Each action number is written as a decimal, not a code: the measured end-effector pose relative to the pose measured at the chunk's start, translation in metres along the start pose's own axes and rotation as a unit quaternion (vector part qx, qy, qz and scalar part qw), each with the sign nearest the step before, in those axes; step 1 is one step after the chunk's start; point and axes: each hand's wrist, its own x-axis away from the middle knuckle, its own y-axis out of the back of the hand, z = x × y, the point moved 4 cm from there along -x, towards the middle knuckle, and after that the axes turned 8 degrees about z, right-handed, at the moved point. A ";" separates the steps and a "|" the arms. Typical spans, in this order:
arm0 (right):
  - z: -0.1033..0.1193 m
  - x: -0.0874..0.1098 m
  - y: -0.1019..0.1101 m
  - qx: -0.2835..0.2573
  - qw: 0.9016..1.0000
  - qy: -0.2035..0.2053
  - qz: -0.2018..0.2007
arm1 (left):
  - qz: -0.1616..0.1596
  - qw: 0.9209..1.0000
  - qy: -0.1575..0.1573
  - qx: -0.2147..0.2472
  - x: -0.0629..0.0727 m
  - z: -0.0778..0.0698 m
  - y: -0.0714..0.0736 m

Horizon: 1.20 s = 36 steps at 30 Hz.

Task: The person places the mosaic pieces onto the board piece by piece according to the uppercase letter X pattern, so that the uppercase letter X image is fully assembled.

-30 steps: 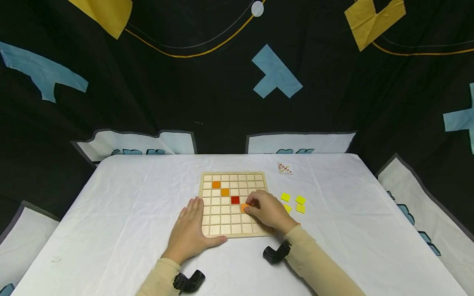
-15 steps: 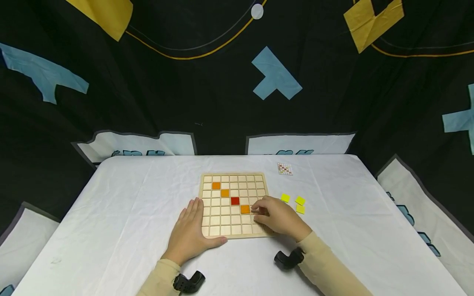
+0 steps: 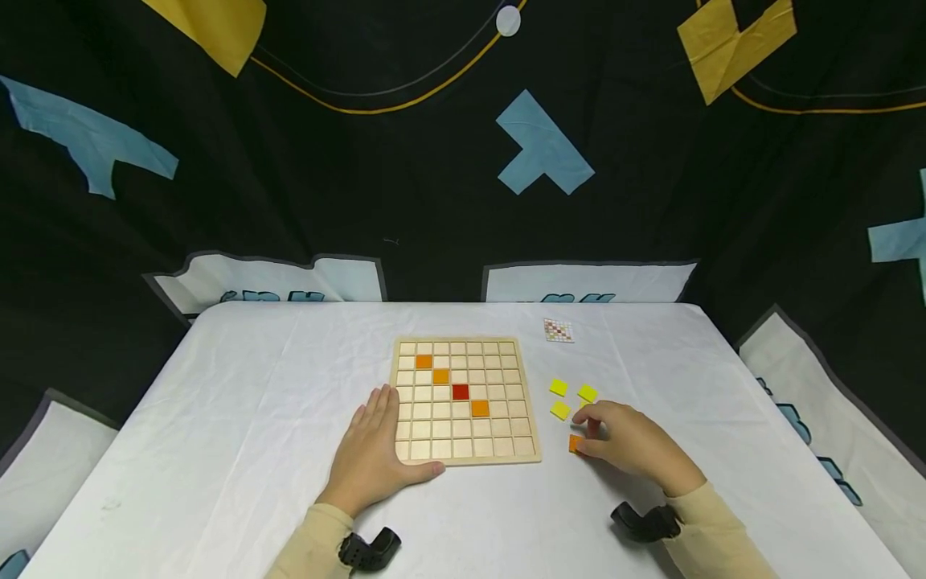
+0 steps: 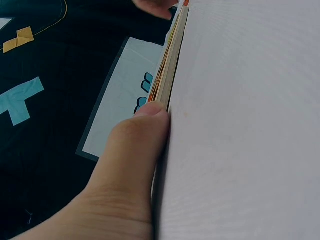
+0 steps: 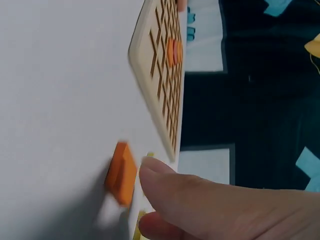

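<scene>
A square wooden grid board (image 3: 466, 462) lies on the white table. Set in its cells are an orange tile (image 3: 424, 362), another orange tile (image 3: 440, 376), a red tile (image 3: 460, 392) and a third orange tile (image 3: 481, 408), along a diagonal. My left hand (image 3: 376, 454) rests along the board's left side, thumb at the front edge. To the right of the board, my right hand (image 3: 629, 438) hovers over a loose orange tile (image 5: 121, 172), thumb beside it and fingers bent. In the right wrist view the tile appears on the table, apart from the thumb.
Several yellow tiles (image 3: 560, 411) lie right of the board, one partly hidden by the right hand. A small printed pattern card (image 3: 558, 330) lies at the back right. A black curtain (image 3: 434, 201) hangs behind the table.
The right hand has left the orange tile in its board cell and moved right, off the board, to the loose orange tile. The left hand has stayed put.
</scene>
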 end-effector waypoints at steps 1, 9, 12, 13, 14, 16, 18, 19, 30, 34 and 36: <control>-0.004 0.002 0.000 -0.002 1.000 -0.004 0.004 | 0.000 1.000 0.000 0.000 0.000 0.000 0.000; -0.013 0.002 -0.009 -0.012 1.000 -0.004 0.007 | -0.013 1.000 -0.008 -0.003 0.000 0.000 -0.001; -0.009 -0.001 -0.011 -0.017 1.000 0.005 0.005 | -0.013 1.000 -0.008 -0.004 0.000 0.000 -0.001; -0.008 -0.002 -0.012 -0.023 1.000 0.009 0.005 | -0.012 1.000 -0.008 -0.005 0.000 0.000 -0.001; -0.006 -0.003 -0.012 -0.031 0.999 0.014 0.005 | -0.012 1.000 -0.008 -0.005 0.000 0.000 -0.001; -0.002 -0.005 -0.012 -0.051 0.998 0.028 0.001 | -0.010 1.000 -0.007 -0.007 0.000 0.000 -0.001; 0.003 -0.009 -0.012 -0.071 0.996 0.045 -0.007 | -0.007 1.000 -0.006 -0.007 0.000 0.000 -0.002; 0.005 -0.011 -0.012 -0.080 0.995 0.051 -0.013 | -0.005 1.000 -0.006 -0.007 0.000 0.000 -0.002; 0.047 -0.042 -0.028 -0.125 0.987 0.092 -0.050 | 0.004 1.000 -0.001 -0.004 -0.001 0.001 -0.002; 0.057 -0.050 -0.035 -0.128 0.986 0.098 -0.047 | 0.004 1.000 -0.001 -0.005 -0.001 0.000 -0.001; 0.060 -0.053 -0.038 -0.126 0.986 0.099 -0.046 | 0.004 1.000 -0.001 -0.005 -0.001 0.001 -0.001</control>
